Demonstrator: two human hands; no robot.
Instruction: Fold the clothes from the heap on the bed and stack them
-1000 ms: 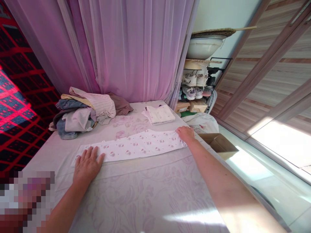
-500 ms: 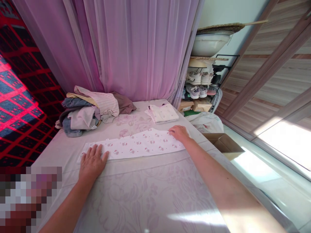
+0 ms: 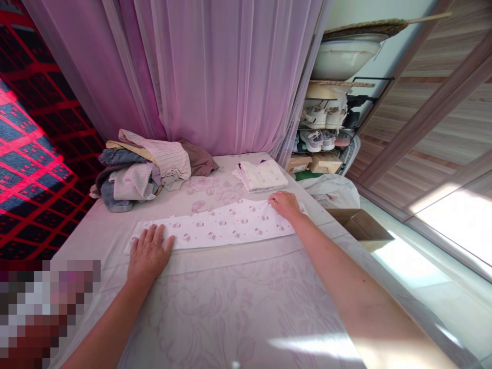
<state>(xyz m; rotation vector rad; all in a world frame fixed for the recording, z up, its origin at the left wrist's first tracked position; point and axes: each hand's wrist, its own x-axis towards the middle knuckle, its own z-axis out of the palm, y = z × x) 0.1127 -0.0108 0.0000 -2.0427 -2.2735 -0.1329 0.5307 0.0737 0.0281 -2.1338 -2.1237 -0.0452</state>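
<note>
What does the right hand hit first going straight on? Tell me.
The folded white cloth stack, past the printed white garment under the right hand, though depth is hard to judge.

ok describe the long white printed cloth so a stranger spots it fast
Below the sheer pink curtain is a bed with a pale floral cover. Across it lies a long white cloth with small pink prints, left hand and right hand at its ends. Unlike the heaped clothes and folded stack beyond, it lies spread flat.
</note>
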